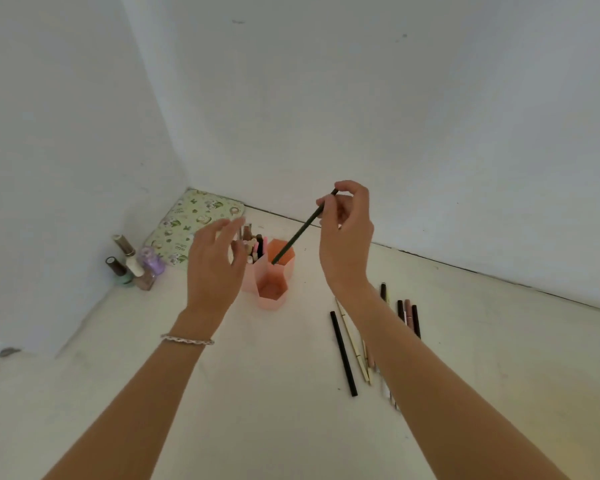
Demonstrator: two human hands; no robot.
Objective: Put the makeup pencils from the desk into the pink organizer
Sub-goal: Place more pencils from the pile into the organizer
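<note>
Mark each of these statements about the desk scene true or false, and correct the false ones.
1. The right hand holds a dark pencil with its lower tip over the pink organizer. True.
2. The left hand also has a pencil in its grip. False: it is open and holds nothing.
3. Several pencils lie on the desk to the right of the organizer. True.
4. All organizer compartments are empty. False: the left one holds several items.
5. Nail polish bottles stand near the left wall. True.
</note>
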